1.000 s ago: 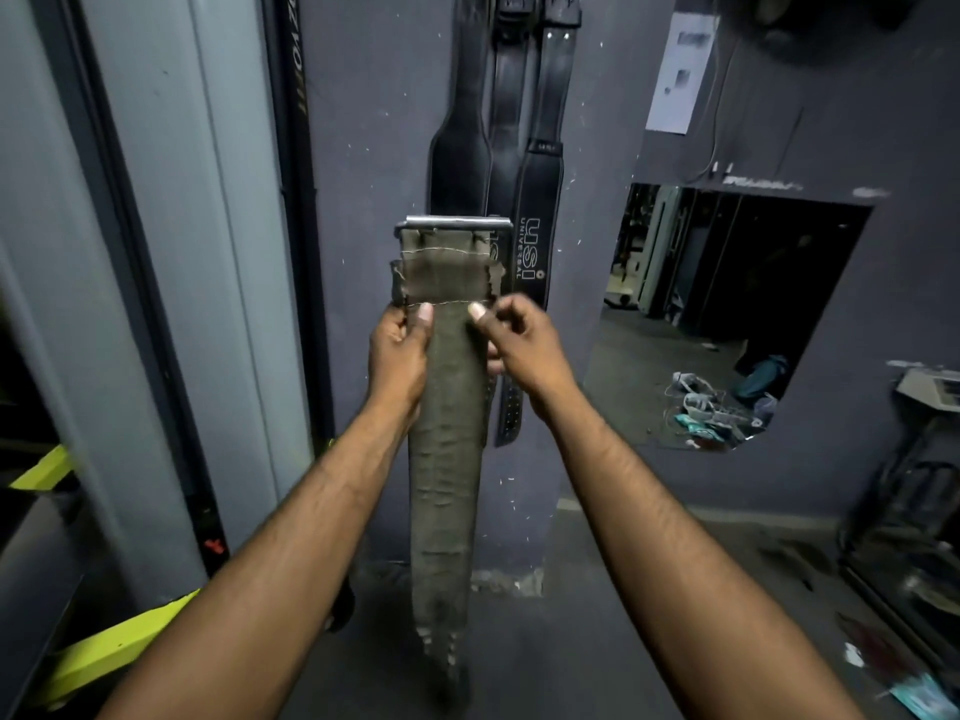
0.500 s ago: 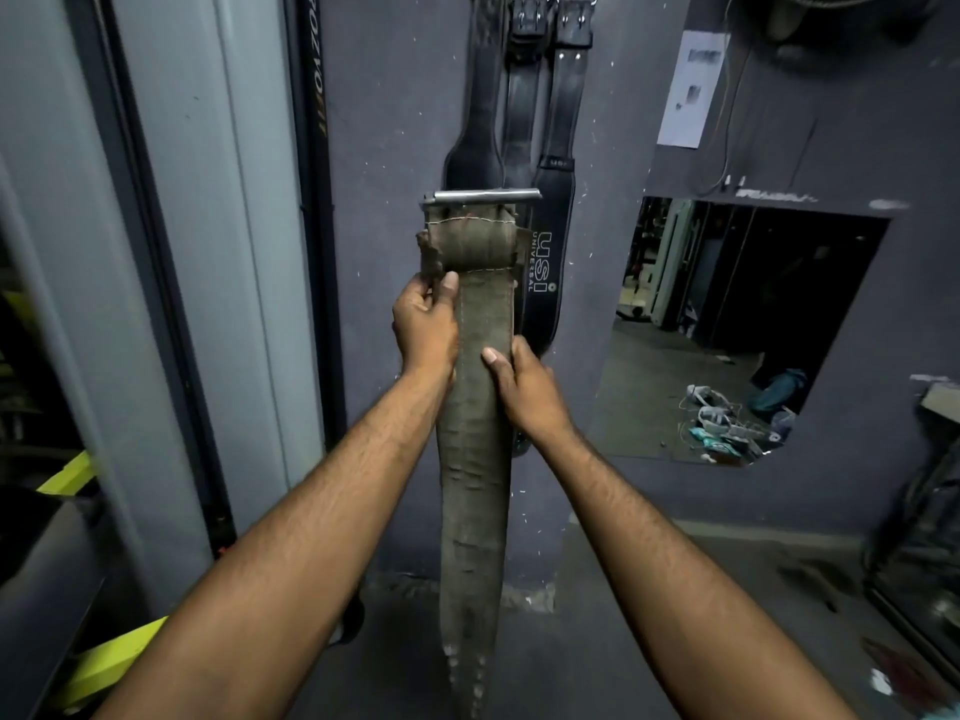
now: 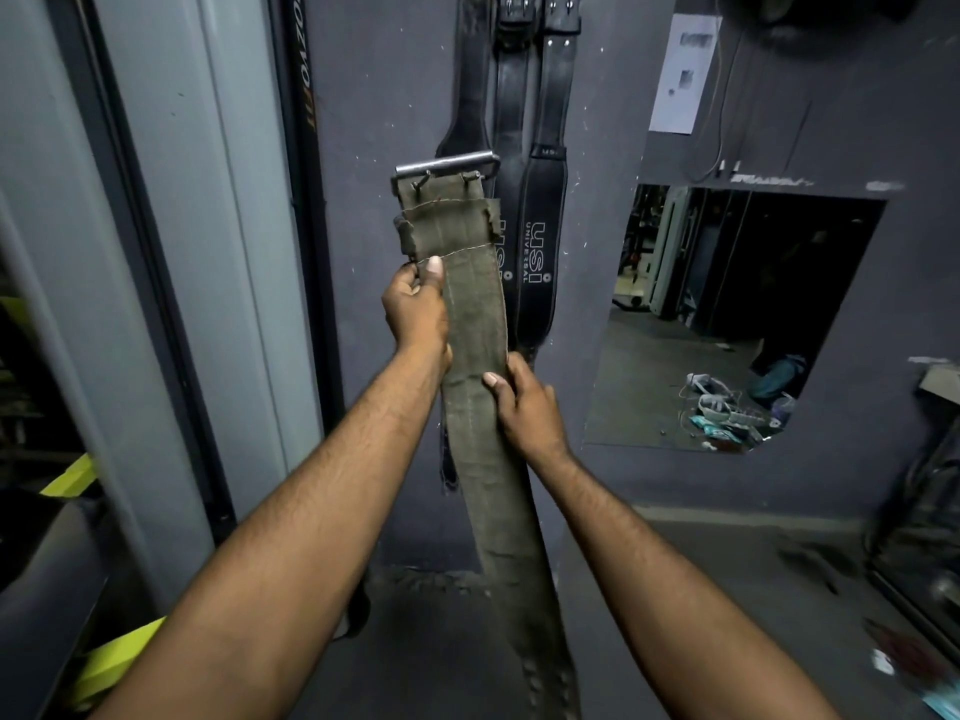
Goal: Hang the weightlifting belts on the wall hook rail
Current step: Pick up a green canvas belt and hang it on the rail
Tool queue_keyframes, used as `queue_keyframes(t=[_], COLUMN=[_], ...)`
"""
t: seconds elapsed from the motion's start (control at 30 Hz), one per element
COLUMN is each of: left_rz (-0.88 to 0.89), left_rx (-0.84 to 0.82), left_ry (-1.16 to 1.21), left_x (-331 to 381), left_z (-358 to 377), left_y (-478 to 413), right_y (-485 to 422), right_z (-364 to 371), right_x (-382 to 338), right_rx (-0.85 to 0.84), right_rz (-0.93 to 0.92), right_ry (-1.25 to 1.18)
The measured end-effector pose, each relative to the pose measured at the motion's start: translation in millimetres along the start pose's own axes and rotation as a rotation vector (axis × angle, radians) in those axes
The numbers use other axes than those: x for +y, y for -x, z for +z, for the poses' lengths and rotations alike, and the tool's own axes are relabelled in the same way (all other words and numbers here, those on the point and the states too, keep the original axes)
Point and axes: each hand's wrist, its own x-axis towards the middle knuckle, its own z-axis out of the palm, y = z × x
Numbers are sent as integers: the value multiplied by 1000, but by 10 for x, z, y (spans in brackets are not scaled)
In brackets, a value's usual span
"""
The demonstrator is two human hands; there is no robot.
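Above the fingers (image 3: 434,267), head view: a metal buckle (image 3: 447,166) tops the green belt (image 3: 478,314), held upright just before the hung black belts (image 3: 545,241). The left hand (image 3: 418,309) pinches its edge and the right hand (image 3: 524,402) grips lower down. Step judged: offering up. Next: lift the buckle onto a hook, unseen above.

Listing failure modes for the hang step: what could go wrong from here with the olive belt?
1. The hook rail is out of view above the frame and the black belts run off the top edge, so hooking the metal buckle likely needs a high reach.
2. The buckle's prongs sit close to those hung belts and could snag one or knock it loose.
3. The left hand and right hand grip the olive belt only at its edges, so its long tail could swing or slip.
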Motion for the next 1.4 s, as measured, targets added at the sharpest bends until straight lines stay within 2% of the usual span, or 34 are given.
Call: queue_keyframes(t=[0.1, 0.13, 0.17, 0.23, 0.33, 0.43, 0.5, 0.53, 0.7, 0.73, 0.8, 0.87, 0.97, 1.13, 1.2, 1.33, 1.4], left_rz=[-14, -18, -30, -61, -81, -96, -103, -104, -114, -111, -103, -107, -121, -172, -194, -199, -202], left_rx=[32, 33, 29, 19, -11, -13, -10, -6, -4, 3, 14, 15, 5, -50, -95, -190, -233], left_ry=[15, 27, 39, 58, 51, 63, 76, 81, 64, 67, 72, 82, 72, 40, 38, 54, 40], left_x=[17, 23, 40, 70, 65, 117, 131, 131, 109, 115, 147, 179, 188, 121, 116, 138, 140], left_z=[-31, -29, -16, 47, 137, 147, 142, 144, 197, 197, 178, 157, 148, 96, 93, 215, 263], left_y=[-45, -72, -79, -82, -72, -65, -95, -107, -51, -55, -85, -139, -182, -118, -87, 44, 122], right_y=[19, 41, 66, 121, 187, 239, 302, 340, 419, 434, 473, 537, 585, 510, 343, -306, -599], right_z=[-91, -97, -79, -19, 19, -56, -87, -75, 3, -32, -78, -74, -2, -47, -151, -464, -588], right_x=[83, 136, 192, 269, 272, 310, 409, 471, 539, 520, 562, 648, 756, 705, 521, -199, -469], right_rx=[-187, -221, -196, -42, 86, -26, -158, -170, -25, -55, -217, -348, -305, -456, -386, -102, -15], right_rz=[24, 32, 30, 22, 18, 48, 69, 66, 96, 93, 128, 160, 171, 290, 256, 112, 73], right_ry=[-103, -71, 14, 167, 113, -77, -120, -100, -80, -114, -201, -153, -26, -223, -337, -562, -654])
